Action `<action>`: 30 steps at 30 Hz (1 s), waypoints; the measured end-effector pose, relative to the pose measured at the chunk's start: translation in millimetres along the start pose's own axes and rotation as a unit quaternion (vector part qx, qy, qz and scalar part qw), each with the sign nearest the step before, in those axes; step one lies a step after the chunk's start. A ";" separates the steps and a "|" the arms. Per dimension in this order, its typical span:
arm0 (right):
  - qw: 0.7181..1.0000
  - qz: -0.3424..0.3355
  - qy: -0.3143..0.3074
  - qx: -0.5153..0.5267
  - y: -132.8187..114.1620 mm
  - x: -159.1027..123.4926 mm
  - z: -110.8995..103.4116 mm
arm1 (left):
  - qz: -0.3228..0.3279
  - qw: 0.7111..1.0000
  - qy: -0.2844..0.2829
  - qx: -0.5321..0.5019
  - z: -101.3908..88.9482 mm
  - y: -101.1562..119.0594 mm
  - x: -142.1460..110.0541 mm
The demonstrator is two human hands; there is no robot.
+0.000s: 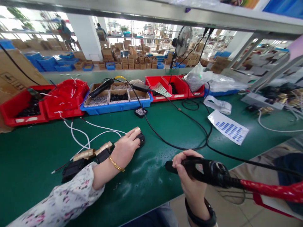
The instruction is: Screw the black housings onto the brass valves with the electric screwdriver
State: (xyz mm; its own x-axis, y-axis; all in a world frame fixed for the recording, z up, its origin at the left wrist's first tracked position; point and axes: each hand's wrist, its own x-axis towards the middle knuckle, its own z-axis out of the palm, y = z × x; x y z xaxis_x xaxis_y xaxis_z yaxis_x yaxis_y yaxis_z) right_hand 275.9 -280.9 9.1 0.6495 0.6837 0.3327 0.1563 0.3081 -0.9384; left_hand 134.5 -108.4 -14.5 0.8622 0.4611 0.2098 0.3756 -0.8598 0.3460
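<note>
My left hand [126, 146] is curled over a brass valve with a black housing [142, 139], which rests on the green table; part of it is hidden under my palm. Two similar brass fittings, one brass valve [84, 155] and another brass valve [103, 147], lie beside my left forearm with black housings and white wires. My right hand [189, 170] is wrapped around a black hand tool [205, 170], held over the table's front edge. From the tool's rear a red hose or sleeved cable [270, 189] runs off to the right.
Behind the hands stand red bins [66, 97], a blue tray [118, 107] of small parts, and more red bins [175, 88]. Black cables [163, 140] loop across the table. A sticker sheet [228, 127] lies right, near a box of brass parts [262, 101]. A metal shelf beam [151, 12] crosses overhead.
</note>
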 end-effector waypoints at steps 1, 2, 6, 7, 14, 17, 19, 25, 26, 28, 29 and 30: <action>1.000 -0.001 0.001 -0.001 -0.5 0.2 0.0 | 0.004 1.000 -0.009 0.011 5.2 -1.6 0.8; 1.000 0.001 -0.001 -0.004 -1.1 0.6 -0.1 | 0.005 1.000 -0.013 0.020 8.7 -2.4 0.3; 0.999 0.012 -0.022 -0.039 -4.6 4.3 -1.2 | -0.010 0.999 -0.019 0.031 8.5 -0.9 -2.5; 0.998 0.014 -0.026 -0.050 -5.3 5.4 -1.4 | -0.014 0.999 -0.022 0.028 6.9 -0.1 -1.8; 0.995 -0.004 -0.025 -0.097 -5.5 11.7 -1.0 | -0.034 0.999 -0.034 0.003 0.6 -2.9 5.8; 0.993 -0.011 -0.068 -0.098 -4.4 16.8 -4.1 | -0.057 0.997 -0.035 -0.040 -0.5 -12.2 10.7; 0.990 0.009 -0.126 -0.057 -2.6 20.3 -5.5 | -0.055 0.994 -0.068 -0.068 -0.4 -20.6 17.0; 0.991 0.033 -0.129 0.026 -6.1 38.1 11.6 | 0.023 0.972 -0.172 -0.157 -0.2 -45.9 37.7; 0.993 0.030 -0.105 0.036 -10.6 43.9 17.9 | 0.014 0.969 -0.159 -0.186 -0.7 -51.1 39.7; 0.996 0.007 -0.067 0.064 -22.0 57.7 33.0 | -0.016 0.956 -0.126 -0.265 -1.6 -63.6 42.1; 0.995 -0.013 -0.059 0.077 -28.0 65.0 41.8 | -0.028 0.944 -0.110 -0.308 -1.7 -70.5 42.5; 0.994 -0.033 -0.056 0.085 -33.3 72.2 51.6 | -0.034 0.930 -0.100 -0.351 -1.5 -77.5 42.6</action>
State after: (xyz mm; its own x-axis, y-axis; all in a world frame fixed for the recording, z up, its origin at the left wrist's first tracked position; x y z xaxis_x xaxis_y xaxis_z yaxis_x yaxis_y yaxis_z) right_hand 279.2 -207.7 69.2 0.5537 0.7248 0.4100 0.0619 0.4552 -0.8882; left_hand 141.6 -21.8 -31.1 0.9167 0.3992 0.0149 0.1781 -0.4419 0.8792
